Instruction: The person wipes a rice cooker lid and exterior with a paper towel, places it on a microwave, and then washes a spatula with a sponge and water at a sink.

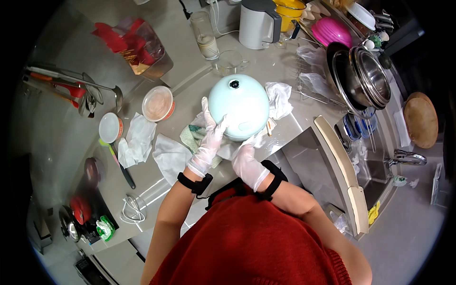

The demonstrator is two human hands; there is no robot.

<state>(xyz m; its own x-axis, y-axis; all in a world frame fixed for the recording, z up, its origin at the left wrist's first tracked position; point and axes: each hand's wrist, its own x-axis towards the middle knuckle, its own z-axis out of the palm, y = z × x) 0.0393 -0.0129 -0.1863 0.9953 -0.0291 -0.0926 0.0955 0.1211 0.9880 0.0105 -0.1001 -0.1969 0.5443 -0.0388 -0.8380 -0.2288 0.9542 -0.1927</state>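
Between my gloved hands is a pale blue, rounded appliance point(245, 107), possibly a humidifier, with a small dark round opening on top. My left hand point(211, 140) has its thumb and fingers spread against the near left side of the shell. At the near edge, the fingers of my right hand point(247, 156) reach to the base and are partly hidden. A green and white cloth point(190, 137) shows beside my left hand. White tissues lie about, one crumpled tissue point(279, 99) right of the appliance and a flat one point(171, 155) at left.
Behind stand a glass cup point(229, 62), a tall glass container point(205, 35) and a white electric kettle point(258, 25). Lidded tubs point(158, 103) and a spatula point(123, 167) lie left. A wire rack point(310, 92), stacked steel bowls point(370, 76) and a sink point(374, 164) are right.
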